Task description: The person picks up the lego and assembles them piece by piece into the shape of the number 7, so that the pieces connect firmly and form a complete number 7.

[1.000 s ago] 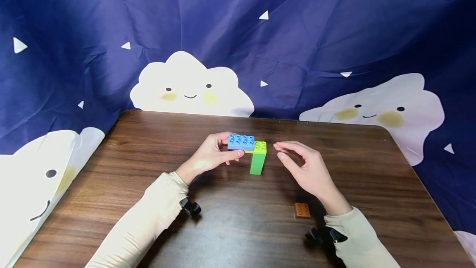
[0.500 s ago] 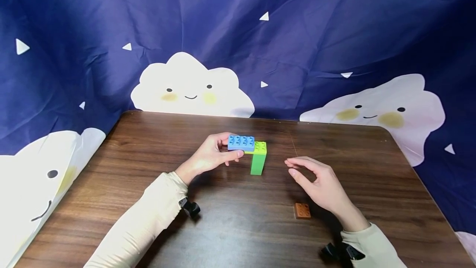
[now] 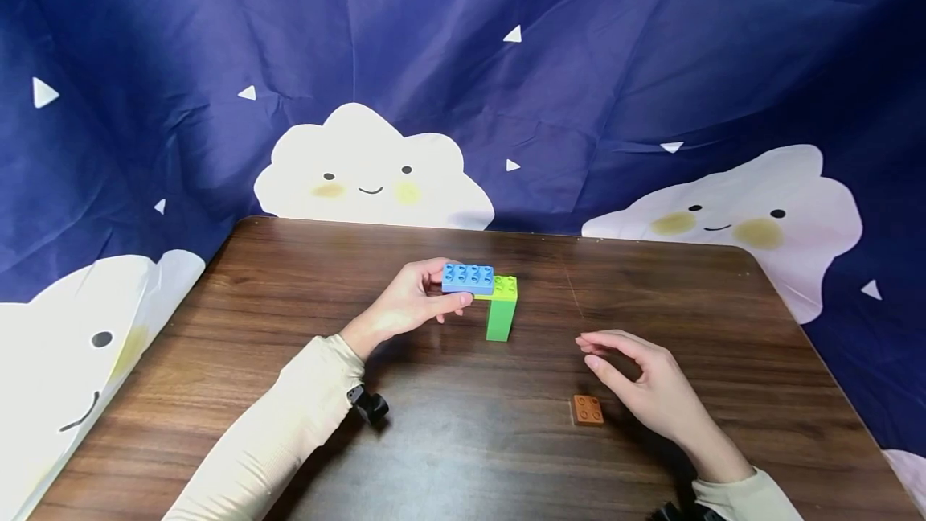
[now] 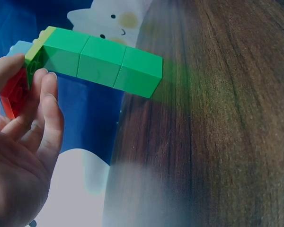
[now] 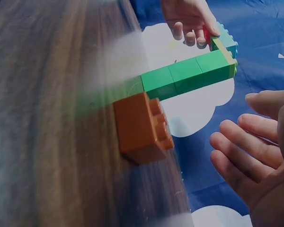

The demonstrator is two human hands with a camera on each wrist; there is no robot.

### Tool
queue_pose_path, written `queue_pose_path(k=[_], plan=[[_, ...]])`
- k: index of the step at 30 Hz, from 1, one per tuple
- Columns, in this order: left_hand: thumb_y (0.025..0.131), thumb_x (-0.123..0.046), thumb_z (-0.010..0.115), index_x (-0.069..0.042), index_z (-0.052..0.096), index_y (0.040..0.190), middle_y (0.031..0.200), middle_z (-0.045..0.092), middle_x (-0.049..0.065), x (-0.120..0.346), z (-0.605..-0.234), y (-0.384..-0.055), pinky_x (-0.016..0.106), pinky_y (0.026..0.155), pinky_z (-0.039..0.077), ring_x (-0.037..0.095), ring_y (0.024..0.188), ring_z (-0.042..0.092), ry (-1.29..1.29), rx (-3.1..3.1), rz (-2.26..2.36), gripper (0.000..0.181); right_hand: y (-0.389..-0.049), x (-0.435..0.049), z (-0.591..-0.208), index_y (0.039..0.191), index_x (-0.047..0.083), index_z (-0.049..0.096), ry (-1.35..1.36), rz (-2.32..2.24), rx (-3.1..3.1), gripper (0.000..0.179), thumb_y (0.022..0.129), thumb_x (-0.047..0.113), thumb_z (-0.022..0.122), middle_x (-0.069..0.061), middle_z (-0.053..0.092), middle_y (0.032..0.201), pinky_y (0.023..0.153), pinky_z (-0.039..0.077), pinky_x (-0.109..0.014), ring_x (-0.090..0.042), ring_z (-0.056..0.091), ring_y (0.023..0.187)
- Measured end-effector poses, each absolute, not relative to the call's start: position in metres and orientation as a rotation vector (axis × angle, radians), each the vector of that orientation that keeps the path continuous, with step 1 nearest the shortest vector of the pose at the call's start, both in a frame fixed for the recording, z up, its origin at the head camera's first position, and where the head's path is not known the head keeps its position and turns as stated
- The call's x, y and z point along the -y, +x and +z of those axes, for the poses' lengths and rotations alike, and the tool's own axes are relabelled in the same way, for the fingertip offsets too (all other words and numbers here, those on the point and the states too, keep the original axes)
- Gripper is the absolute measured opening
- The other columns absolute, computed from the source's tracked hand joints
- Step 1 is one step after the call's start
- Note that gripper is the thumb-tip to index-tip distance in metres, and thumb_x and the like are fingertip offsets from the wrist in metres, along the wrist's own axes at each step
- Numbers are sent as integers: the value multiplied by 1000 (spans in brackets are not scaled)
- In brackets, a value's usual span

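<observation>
My left hand [image 3: 398,304] grips one end of a toy-brick structure, thumb in front and fingers behind. On top sits a blue brick [image 3: 468,279], over a lime brick [image 3: 506,288] that sticks out to its right. A column of green bricks [image 3: 499,320] stands upright on the table beneath the lime end. Under the overhang, the left wrist view shows a red brick [image 4: 13,97] beside the fingers, partly hidden by them. My right hand [image 3: 647,384] hovers with relaxed, slightly bent fingers and holds nothing. Nearest it lies an orange-brown brick [image 3: 588,410], studs up, on the table.
The brown wooden table [image 3: 463,457] reaches back to a dark blue cloth [image 3: 542,87] printed with clouds and triangles. Both wrists carry small black cameras; the left one [image 3: 367,404] hangs low over the tabletop.
My right hand has drawn away from the structure, rightward and toward the near edge, past the orange-brown brick. My left hand keeps its grip, with the structure almost still.
</observation>
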State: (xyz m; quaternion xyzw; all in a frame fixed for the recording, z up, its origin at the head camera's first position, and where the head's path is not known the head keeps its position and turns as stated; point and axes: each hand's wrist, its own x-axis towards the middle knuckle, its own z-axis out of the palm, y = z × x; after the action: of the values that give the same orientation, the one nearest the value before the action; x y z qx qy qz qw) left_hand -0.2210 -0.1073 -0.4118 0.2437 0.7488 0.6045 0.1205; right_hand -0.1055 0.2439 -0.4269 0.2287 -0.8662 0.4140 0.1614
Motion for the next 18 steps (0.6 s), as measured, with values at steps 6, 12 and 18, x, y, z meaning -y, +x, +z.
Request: queue_pose_path(k=[6, 12, 18], plan=[[96, -7, 79, -2, 72, 123, 93, 80, 15, 108, -412, -221, 38, 60, 61, 19, 78, 74, 710, -2185, 1765, 28, -97, -250, -431, 121, 12, 79, 662, 1184, 2492, 36, 90, -6, 81, -4, 81, 113, 99, 51, -6, 0, 73, 109], [97, -7, 79, -1, 72, 122, 98, 79, 24, 108, -411, -221, 39, 61, 62, 44, 86, 74, 715, -2177, 1771, 27, -89, -256, -435, 123, 10, 78, 660, 1192, 2537, 37, 90, -5, 82, -6, 80, 114, 100, 49, -4, 1, 73, 110], [97, -7, 78, 0, 71, 122, 101, 77, 31, 108, -410, -220, 40, 61, 62, 52, 89, 72, 709, -2176, 1770, 26, -81, -262, -441, 124, 13, 78, 660, 1146, 2604, 39, 88, 0, 86, -2, 80, 119, 104, 45, -2, 4, 69, 115]])
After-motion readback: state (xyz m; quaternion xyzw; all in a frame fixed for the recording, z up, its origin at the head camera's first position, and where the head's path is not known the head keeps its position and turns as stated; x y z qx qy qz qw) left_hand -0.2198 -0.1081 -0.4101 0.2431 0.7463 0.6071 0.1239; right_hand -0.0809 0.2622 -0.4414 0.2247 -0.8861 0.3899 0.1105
